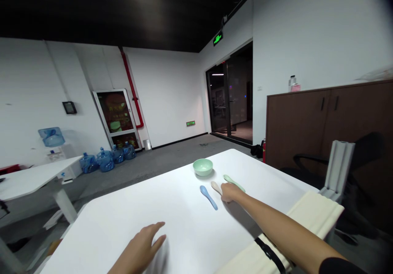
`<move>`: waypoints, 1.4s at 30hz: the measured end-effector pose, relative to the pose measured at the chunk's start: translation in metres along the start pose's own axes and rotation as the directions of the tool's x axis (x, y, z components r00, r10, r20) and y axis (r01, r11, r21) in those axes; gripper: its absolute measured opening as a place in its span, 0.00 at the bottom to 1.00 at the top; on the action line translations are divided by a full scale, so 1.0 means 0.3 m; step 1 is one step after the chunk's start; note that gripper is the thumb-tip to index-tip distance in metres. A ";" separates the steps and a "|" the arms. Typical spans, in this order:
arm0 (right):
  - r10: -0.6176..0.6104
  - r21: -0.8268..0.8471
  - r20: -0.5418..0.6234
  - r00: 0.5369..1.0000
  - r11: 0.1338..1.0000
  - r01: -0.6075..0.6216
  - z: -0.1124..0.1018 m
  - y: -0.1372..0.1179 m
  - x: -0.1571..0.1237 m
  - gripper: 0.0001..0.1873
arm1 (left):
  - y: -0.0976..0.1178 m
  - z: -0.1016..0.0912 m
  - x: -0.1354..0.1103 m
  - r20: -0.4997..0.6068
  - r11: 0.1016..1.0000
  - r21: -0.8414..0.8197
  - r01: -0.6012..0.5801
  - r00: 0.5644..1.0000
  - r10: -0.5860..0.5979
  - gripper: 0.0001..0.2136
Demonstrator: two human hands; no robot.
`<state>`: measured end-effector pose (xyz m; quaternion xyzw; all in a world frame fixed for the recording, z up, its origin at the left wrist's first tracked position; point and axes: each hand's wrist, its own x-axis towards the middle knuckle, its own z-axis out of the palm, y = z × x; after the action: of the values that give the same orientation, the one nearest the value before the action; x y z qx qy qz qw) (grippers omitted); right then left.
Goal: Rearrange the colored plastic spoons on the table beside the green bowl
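My right hand (229,192) reaches far across the white table (123,216), its fingers closed over the handle of a beige spoon (215,186). A blue spoon (208,197) lies just left of that hand. A light green spoon (233,181) lies just right of it. A little beyond the spoons stands a pale green bowl (203,167). My left hand (144,245) rests flat on the near part of the table, fingers stretched out, holding nothing.
A cream cushion with a black strap (307,225) lies at the table's right edge beside a grey metal profile (337,167). A black chair (353,163) and brown cabinet (307,118) stand on the right. Another white desk (33,175) and water bottles (104,159) are at the left.
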<state>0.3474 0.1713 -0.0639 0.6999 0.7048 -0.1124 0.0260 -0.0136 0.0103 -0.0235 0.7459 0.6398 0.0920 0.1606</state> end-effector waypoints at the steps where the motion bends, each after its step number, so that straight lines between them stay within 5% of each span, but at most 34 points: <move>1: -0.003 -0.002 0.001 1.000 1.000 0.003 0.000 0.001 -0.001 0.30 | -0.001 0.001 0.001 -0.001 1.000 0.000 -0.001 1.000 0.001 0.28; 42: 0.002 0.060 -0.069 0.998 0.998 0.002 -0.034 -0.008 -0.017 0.20 | -0.029 0.023 0.008 0.003 1.000 0.003 -0.011 1.000 0.011 0.28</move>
<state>0.3464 0.1681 -0.0527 0.7040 0.7015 -0.1094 -0.0192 -0.0189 0.0130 -0.0331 0.7499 0.6355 0.0910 0.1597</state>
